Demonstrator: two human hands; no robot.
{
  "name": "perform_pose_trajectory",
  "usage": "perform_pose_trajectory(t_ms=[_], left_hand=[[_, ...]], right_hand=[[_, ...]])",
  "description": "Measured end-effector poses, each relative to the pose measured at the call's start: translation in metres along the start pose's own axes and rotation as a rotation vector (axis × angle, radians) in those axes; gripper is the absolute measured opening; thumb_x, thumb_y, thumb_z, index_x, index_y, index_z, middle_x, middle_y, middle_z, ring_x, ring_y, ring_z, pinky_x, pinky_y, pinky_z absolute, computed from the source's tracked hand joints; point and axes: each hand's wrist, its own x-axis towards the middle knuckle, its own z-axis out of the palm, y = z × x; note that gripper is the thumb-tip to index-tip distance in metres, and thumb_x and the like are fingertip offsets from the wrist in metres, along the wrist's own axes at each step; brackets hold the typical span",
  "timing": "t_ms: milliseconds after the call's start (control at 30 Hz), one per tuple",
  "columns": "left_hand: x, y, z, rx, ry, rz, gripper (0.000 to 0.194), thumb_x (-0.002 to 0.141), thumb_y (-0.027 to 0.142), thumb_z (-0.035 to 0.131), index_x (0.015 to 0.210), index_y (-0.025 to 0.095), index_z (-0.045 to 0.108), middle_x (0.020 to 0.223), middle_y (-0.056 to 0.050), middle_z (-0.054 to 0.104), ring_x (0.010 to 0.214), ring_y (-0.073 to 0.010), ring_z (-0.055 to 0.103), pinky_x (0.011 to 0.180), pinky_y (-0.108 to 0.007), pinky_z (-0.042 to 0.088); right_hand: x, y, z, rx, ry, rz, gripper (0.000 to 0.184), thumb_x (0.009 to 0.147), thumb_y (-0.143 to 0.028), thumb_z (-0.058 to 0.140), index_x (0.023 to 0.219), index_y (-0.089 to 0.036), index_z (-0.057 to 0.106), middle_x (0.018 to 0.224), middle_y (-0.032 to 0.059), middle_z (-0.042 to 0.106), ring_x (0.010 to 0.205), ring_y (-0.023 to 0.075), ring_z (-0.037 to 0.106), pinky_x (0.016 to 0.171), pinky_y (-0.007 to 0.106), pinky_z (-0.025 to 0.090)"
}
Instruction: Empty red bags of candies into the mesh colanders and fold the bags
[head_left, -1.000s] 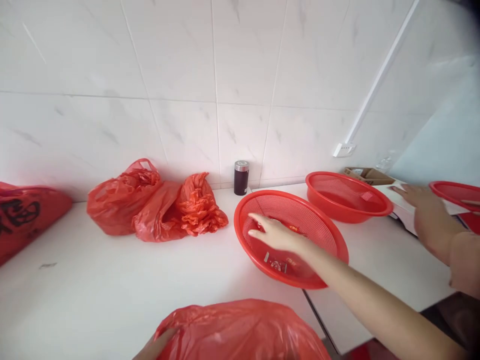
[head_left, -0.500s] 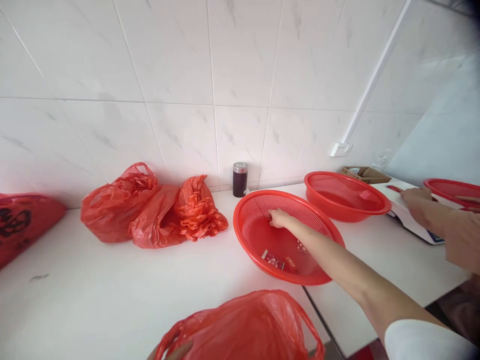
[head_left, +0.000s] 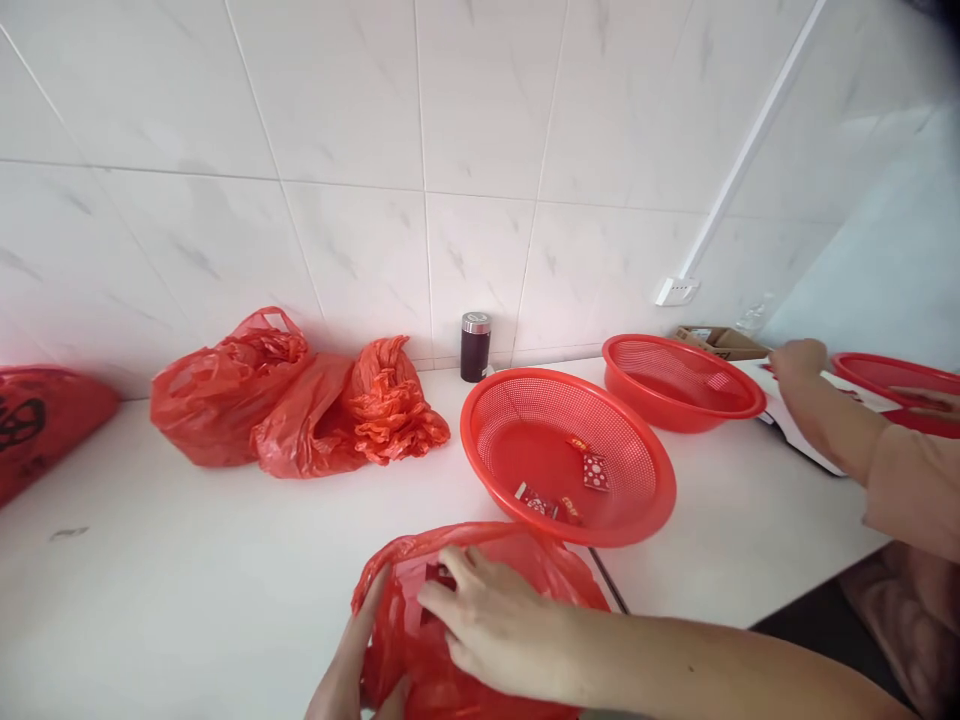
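A red plastic bag (head_left: 420,640) lies at the near edge of the white counter (head_left: 187,560). My left hand (head_left: 349,672) grips the bag's left rim and holds its mouth apart. My right hand (head_left: 491,620) reaches into the bag's mouth with curled fingers; what they touch inside is hidden. Just beyond the bag stands a red mesh basket (head_left: 517,415) with a few small red packets (head_left: 592,470) on its bottom.
Crumpled red bags (head_left: 292,400) lie against the tiled wall, another red bag (head_left: 45,420) at far left. A dark canister (head_left: 474,346) stands behind the basket. More red baskets (head_left: 679,380) are to the right, where another person's hand (head_left: 799,360) works over a white scale.
My right hand left the mesh basket and came back to the bag's mouth. The bag now sits higher in view, and small packets lie in the basket where the hand was.
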Motion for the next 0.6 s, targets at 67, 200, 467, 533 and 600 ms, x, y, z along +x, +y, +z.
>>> perform_pose_trajectory(t_ms=[67,200,467,533,600], left_hand=[[0.001,-0.001,0.001,0.044,0.045,0.028,0.071,0.084,0.028,0.051,0.150,0.026,0.026,0.151,-0.007,0.040,0.134,-0.0294,0.042,0.099,-0.039,0.048],[-0.002,0.001,-0.005,0.107,0.094,0.055,0.073,0.084,0.030,0.055,0.150,0.026,0.024,0.149,-0.008,0.043,0.137,-0.0303,0.037,0.106,-0.044,0.039],[-0.004,0.012,-0.018,0.244,0.015,0.060,0.066,0.090,0.035,0.048,0.150,0.030,0.021,0.153,-0.008,0.036,0.137,-0.0293,0.037,0.106,-0.045,0.040],[-0.007,0.010,-0.016,0.241,0.066,0.066,0.064,0.090,0.037,0.046,0.149,0.031,0.023,0.152,-0.007,0.038,0.137,-0.0297,0.037,0.106,-0.047,0.039],[-0.010,0.003,-0.011,0.244,0.109,0.062,0.062,0.090,0.038,0.044,0.149,0.033,0.025,0.151,-0.006,0.038,0.138,-0.0295,0.036,0.107,-0.047,0.038]], right_hand=[[-0.002,0.001,0.008,-0.015,-0.040,0.013,0.025,0.084,-0.026,0.060,0.107,-0.017,0.060,0.115,0.0111,0.055,0.099,0.0259,0.058,0.079,0.035,0.051],[-0.019,0.006,-0.023,0.111,-0.098,0.088,0.019,0.085,-0.026,0.061,0.103,-0.020,0.064,0.110,0.0067,0.060,0.096,0.0221,0.061,0.081,0.033,0.049],[-0.017,0.128,-0.096,0.060,0.059,0.561,0.055,0.091,-0.048,0.050,0.141,-0.030,0.037,0.145,0.0059,0.042,0.128,0.0217,0.045,0.103,0.033,0.035],[-0.017,0.172,-0.095,0.039,-0.033,0.698,0.073,0.085,-0.051,0.057,0.146,-0.021,0.032,0.150,0.0160,0.033,0.131,0.0314,0.041,0.104,0.041,0.034],[-0.019,0.200,-0.088,0.043,-0.111,0.763,0.082,0.080,-0.055,0.061,0.146,-0.015,0.034,0.149,0.0220,0.032,0.130,0.0371,0.042,0.102,0.046,0.035]])
